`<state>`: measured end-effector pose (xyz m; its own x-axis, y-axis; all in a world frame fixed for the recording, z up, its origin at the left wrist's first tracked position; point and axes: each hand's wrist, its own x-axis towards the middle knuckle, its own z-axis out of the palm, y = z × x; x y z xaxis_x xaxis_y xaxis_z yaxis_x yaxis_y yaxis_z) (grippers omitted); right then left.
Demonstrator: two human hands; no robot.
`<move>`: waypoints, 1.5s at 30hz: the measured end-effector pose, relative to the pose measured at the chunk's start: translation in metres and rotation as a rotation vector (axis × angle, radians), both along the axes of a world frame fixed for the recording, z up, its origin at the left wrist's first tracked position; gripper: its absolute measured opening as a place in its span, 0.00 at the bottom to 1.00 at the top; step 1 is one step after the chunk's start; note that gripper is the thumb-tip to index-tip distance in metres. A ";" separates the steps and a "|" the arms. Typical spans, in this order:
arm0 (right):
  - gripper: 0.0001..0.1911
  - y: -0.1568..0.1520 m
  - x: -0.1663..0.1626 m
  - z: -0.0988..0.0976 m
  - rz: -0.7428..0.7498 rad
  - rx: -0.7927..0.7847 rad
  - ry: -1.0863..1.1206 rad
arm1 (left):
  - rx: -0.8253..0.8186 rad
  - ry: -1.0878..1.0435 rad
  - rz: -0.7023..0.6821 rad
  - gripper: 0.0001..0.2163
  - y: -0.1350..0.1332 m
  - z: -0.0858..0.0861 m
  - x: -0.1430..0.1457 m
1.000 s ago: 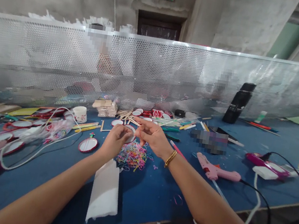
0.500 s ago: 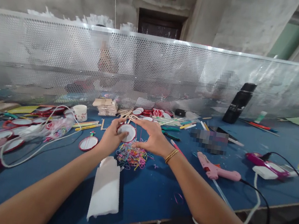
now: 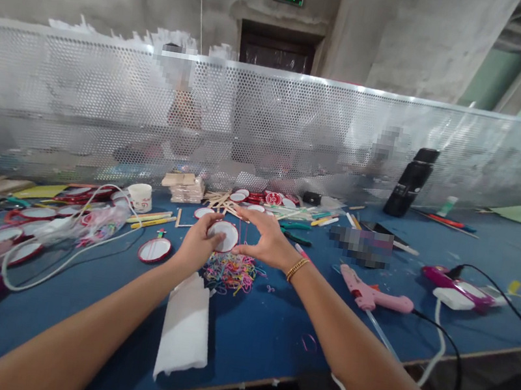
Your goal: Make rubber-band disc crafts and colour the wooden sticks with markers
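Note:
My left hand (image 3: 197, 244) is closed on a round white disc with a red rim (image 3: 225, 237), its thumb across the face. My right hand (image 3: 267, 239) is just to the right, thumb and fingers spread apart; a thin reddish band (image 3: 240, 228) appears stretched between them beside the disc. Below both hands lies a tangled heap of colourful rubber bands (image 3: 233, 274). Left of my left hand, another red-rimmed disc (image 3: 154, 249) rests on the blue table. A folded white paper (image 3: 186, 328) lies nearer to me.
A pink glue gun (image 3: 373, 294) with its cord is at right, near a purple power strip (image 3: 456, 287). A black bottle (image 3: 411, 182) stands before the perforated metal screen (image 3: 290, 134). More discs, wooden sticks and a white cup (image 3: 140, 196) crowd the left and back.
The held disc has shifted slightly right and down, closer to my right hand, uncovering another disc behind. The right hand keeps its spread pose. The camera view has moved slightly.

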<state>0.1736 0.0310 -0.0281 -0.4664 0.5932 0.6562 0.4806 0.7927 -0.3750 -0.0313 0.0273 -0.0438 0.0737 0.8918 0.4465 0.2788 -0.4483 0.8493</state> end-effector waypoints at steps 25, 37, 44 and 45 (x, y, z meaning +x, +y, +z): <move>0.48 0.002 0.003 0.002 -0.040 -0.018 -0.057 | 0.026 -0.035 0.024 0.19 0.007 0.005 -0.007; 0.46 -0.001 -0.002 -0.003 -0.030 -0.008 -0.070 | 0.036 -0.017 0.039 0.18 0.006 0.004 -0.007; 0.45 -0.003 -0.007 -0.005 -0.028 -0.008 -0.082 | 0.029 0.007 0.031 0.18 0.005 0.001 -0.007; 0.44 -0.003 -0.007 -0.005 -0.028 -0.009 -0.086 | 0.032 0.015 0.028 0.18 0.004 0.002 -0.006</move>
